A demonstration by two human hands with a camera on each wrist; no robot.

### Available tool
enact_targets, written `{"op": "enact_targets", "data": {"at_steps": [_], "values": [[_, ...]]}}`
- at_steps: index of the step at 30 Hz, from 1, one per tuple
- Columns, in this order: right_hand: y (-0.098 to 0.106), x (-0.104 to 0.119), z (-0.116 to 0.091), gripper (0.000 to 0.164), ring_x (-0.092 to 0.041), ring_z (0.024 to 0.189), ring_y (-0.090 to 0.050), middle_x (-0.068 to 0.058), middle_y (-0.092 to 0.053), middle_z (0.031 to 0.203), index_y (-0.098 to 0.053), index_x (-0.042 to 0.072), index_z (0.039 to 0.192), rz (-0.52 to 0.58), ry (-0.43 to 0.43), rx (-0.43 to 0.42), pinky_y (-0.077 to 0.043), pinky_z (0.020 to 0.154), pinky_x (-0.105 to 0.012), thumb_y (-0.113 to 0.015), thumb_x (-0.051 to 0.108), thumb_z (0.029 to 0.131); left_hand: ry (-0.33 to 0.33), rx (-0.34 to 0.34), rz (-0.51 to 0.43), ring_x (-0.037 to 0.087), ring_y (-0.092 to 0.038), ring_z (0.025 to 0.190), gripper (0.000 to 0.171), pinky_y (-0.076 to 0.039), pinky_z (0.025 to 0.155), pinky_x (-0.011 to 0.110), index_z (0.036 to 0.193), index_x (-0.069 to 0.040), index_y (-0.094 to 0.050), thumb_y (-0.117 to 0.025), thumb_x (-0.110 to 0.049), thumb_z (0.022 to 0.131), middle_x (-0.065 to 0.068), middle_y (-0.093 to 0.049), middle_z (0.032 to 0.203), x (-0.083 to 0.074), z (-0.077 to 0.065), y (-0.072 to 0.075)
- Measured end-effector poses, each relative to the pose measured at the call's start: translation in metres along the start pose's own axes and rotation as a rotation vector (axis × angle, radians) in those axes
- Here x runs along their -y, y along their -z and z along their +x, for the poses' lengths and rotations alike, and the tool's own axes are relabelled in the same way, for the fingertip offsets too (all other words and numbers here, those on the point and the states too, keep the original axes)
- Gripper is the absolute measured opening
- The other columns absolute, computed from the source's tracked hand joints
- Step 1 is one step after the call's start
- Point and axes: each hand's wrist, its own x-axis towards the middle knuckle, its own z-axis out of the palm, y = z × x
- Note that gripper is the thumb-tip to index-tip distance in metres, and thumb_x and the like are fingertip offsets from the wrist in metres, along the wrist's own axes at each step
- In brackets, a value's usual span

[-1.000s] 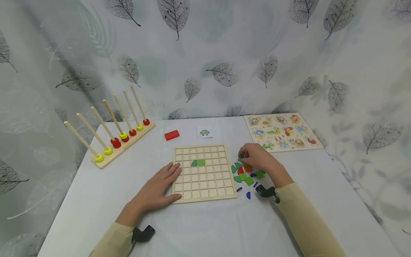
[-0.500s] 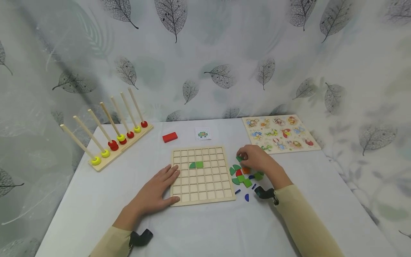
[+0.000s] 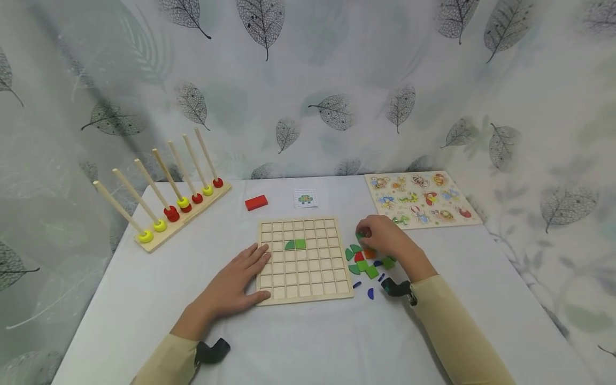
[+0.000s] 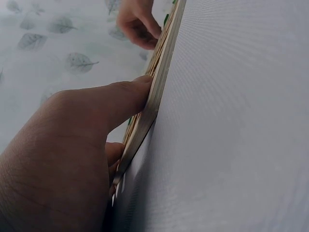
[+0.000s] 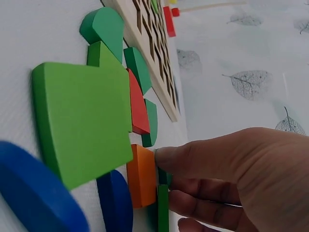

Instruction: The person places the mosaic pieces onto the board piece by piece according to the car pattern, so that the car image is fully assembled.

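A wooden grid board (image 3: 305, 298) lies mid-table, with a green quarter-circle block (image 3: 290, 245) beside a light green square block (image 3: 300, 244) in its cells. My left hand (image 3: 236, 280) rests along the board's left edge, fingers spread and thumb near the front corner. In the left wrist view that thumb (image 4: 128, 94) lies on the rim. Right of the board, my right hand (image 3: 385, 236) pinches a dark green block (image 5: 165, 178), mostly hidden by thumb and fingers. Close by lie an orange block (image 5: 141, 176), a red block (image 5: 138, 108) and light green squares (image 5: 82, 121).
Several blue pieces (image 3: 370, 293) lie nearest the front. A small pattern card (image 3: 306, 198) and a red block (image 3: 256, 202) sit behind the board. At the back left stands a peg rack (image 3: 185, 216) with red and yellow rings; an insect puzzle board (image 3: 423, 199) lies back right.
The view shifts slightly with the head. Both hands keep almost the same place, the right one among the loose blocks and the left one on the board.
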Motion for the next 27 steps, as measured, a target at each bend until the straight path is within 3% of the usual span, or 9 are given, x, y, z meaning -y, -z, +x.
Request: {"op": "enact_targets", "data": {"at_steps": [18,27], "values": [[0.009,0.007,-0.002,0.024,-0.022,0.093,-0.065,-0.002,-0.074,0.103,-0.08,0.006,0.119,0.034,0.065,-0.095,-0.059,0.087,-0.043,-0.084,0.014,0.096,-0.008,-0.026,-0.014,0.032,-0.022,0.164,0.092,-0.029,0.127,0.056,0.169,-0.011,-0.04,-0.07,-0.059,0.097,0.004,-0.031,0.177,0.004,-0.006,-0.008],[0.008,0.02,-0.006,0.024,-0.021,0.09,-0.063,0.0,-0.072,0.099,-0.081,0.007,0.119,0.039,0.097,-0.135,-0.057,0.082,-0.04,-0.084,0.015,0.096,-0.008,-0.028,0.017,0.031,-0.023,0.164,0.09,-0.03,0.127,0.055,0.169,-0.011,-0.04,-0.069,-0.059,0.098,0.004,-0.032,0.176,0.002,-0.003,-0.003]]}}
